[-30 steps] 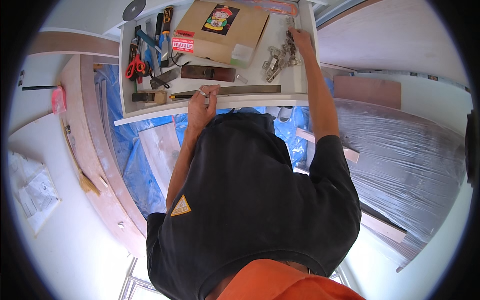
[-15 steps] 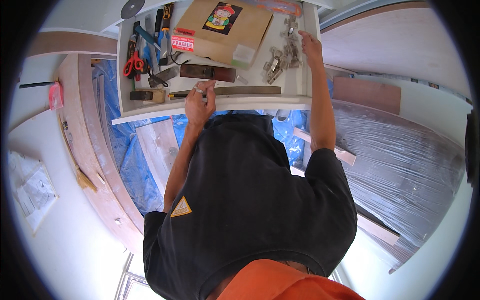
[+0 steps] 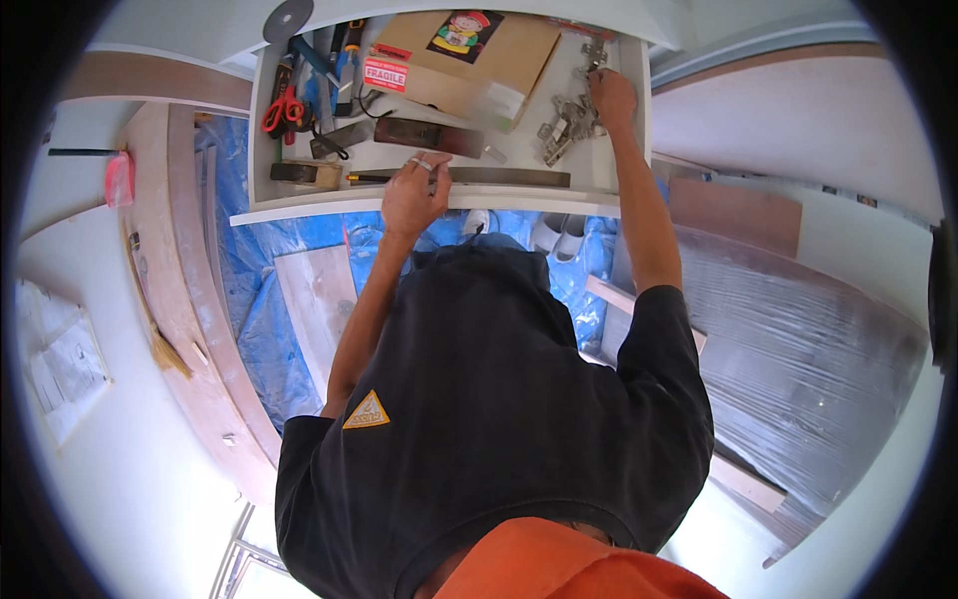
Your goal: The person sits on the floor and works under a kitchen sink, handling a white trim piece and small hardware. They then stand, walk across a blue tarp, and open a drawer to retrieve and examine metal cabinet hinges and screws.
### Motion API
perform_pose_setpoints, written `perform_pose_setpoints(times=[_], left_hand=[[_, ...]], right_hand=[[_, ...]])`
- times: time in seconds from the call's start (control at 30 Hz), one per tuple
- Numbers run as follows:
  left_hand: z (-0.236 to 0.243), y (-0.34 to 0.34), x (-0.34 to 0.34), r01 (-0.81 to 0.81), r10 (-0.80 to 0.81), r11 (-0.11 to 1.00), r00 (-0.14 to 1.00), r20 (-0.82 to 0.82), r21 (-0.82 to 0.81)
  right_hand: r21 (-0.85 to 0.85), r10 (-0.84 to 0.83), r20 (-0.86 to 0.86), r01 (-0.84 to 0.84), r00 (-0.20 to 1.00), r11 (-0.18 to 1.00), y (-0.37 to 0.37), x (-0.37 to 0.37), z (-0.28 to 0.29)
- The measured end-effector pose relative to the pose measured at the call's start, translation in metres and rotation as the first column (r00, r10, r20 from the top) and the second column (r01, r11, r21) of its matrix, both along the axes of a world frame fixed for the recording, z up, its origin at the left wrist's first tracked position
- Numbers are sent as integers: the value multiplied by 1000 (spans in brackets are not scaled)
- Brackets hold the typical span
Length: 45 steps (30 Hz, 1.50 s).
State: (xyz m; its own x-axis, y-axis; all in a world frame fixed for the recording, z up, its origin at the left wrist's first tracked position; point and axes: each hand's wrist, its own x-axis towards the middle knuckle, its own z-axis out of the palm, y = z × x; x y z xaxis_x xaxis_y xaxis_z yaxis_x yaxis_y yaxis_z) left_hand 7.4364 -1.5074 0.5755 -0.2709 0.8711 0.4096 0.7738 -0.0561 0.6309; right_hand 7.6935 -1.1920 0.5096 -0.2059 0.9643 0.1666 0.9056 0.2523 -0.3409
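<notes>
A white drawer (image 3: 344, 207) is pulled out in front of me. My left hand (image 3: 416, 198) is wrapped over its front edge, fingertips inside beside a dark wooden block-like tool (image 3: 424, 137) and a long flat metal strip (image 3: 499, 179). On the right side, my right hand (image 3: 612, 100) is closed at a pile of metal cabinet hinges (image 3: 567, 130). Its fingertips meet at one hinge, partly hidden by the fingers. Between the hands lies a brown cardboard box (image 3: 519, 60) with stickers.
Red-handled scissors (image 3: 284, 112), a utility knife (image 3: 347, 75) and other hand tools crowd the drawer's left side. A small wooden plane-like block (image 3: 307, 174) sits in the front left corner. Blue sheeting (image 3: 261, 329) covers the floor; wrapped panels (image 3: 798, 329) stand at right.
My right hand has moved from beside the drawer's right wall onto the hinges, and its fingers have closed there. My left hand stays at the front edge. The view has shifted slightly.
</notes>
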Motion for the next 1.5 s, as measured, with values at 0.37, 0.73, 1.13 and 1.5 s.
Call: perform_pose_setpoints(times=[0.37, 0.73, 1.13, 1.5], left_hand=[[15, -4, 3, 7, -10, 992, 1000, -26, -129], [23, -8, 3, -18, 14, 997, 999, -45, -81], [8, -9, 1, 41, -42, 999, 998, -44, -10], [2, -10, 3, 18, -25, 997, 995, -96, -74]], right_hand=[[-75, -7, 186, 22, 982, 997, 15, -12, 28], [-150, 110, 261, -73, 959, 986, 19, -6, 30], [-24, 226, 207, -226, 952, 974, 13, 21, -5], [6, 176, 358, -191, 917, 982, 1, 20, -12]])
